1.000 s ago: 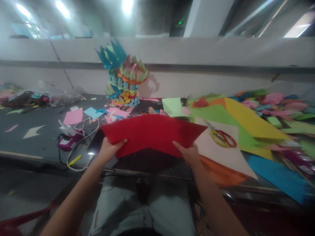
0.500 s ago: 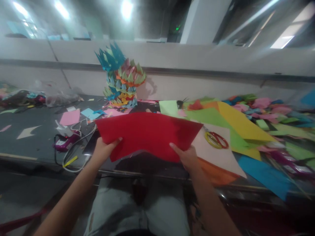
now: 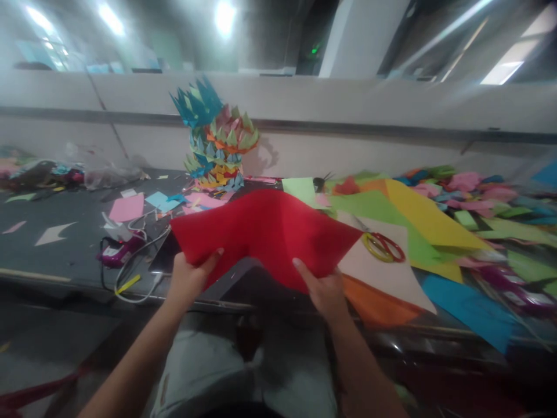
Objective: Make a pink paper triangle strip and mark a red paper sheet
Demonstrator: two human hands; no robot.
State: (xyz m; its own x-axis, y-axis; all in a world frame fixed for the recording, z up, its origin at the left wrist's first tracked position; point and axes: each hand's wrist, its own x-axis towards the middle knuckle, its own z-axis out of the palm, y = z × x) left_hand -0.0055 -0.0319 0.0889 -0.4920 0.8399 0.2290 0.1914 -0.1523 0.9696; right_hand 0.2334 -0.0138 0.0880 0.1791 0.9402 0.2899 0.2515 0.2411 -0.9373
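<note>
A sheet of red paper (image 3: 265,229) is held up over the front of the dark table, bowed upward in its middle. My left hand (image 3: 191,276) grips its left part, thumb on top and the other fingers hidden beneath. On the right part, my right hand (image 3: 322,284) pinches it the same way. Just right of the sheet lie scissors (image 3: 383,247) with red and yellow handles, on a pale sheet of paper (image 3: 378,278).
Stacked folded-paper crowns (image 3: 217,136) stand at the back. Purple glue guns lie left (image 3: 119,249) and right (image 3: 517,287), the left one among white cables. Green paper (image 3: 374,209), yellow paper (image 3: 426,217), blue paper (image 3: 467,307) and coloured scraps (image 3: 470,186) cover the right side.
My hands have come slightly closer together. The red paper now arches more sharply in the middle, with its outer corners lower. Both hands keep their grip.
</note>
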